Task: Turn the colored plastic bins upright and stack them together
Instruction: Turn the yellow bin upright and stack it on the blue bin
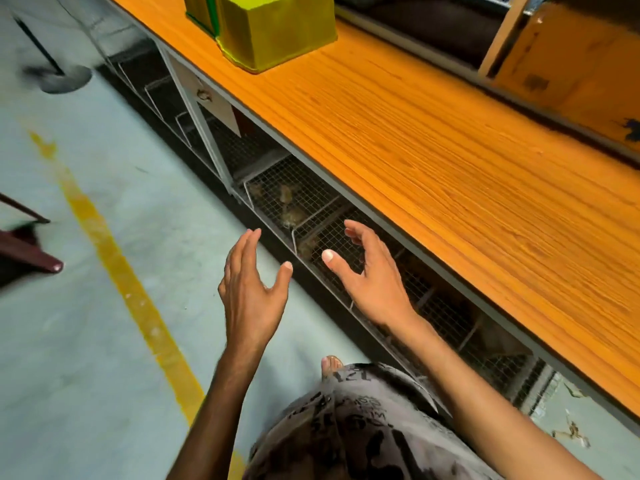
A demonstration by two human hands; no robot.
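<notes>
A yellow plastic bin (280,29) stands upside down on the orange wooden table (467,161) near the top of the view. Behind it, at the top left, a green-rimmed bin (199,13) is partly hidden and cut off by the frame edge. My left hand (252,289) and my right hand (370,275) hover in front of the table's near edge, well below the bins. Both are open with fingers apart and hold nothing. Neither hand touches the table.
Wire mesh cages (311,216) run under the table along its edge. A yellow line (114,258) crosses the grey floor. A fan base (65,79) stands at the upper left and a dark red stool leg (31,254) at the left. Wooden boxes (571,64) sit beyond the table.
</notes>
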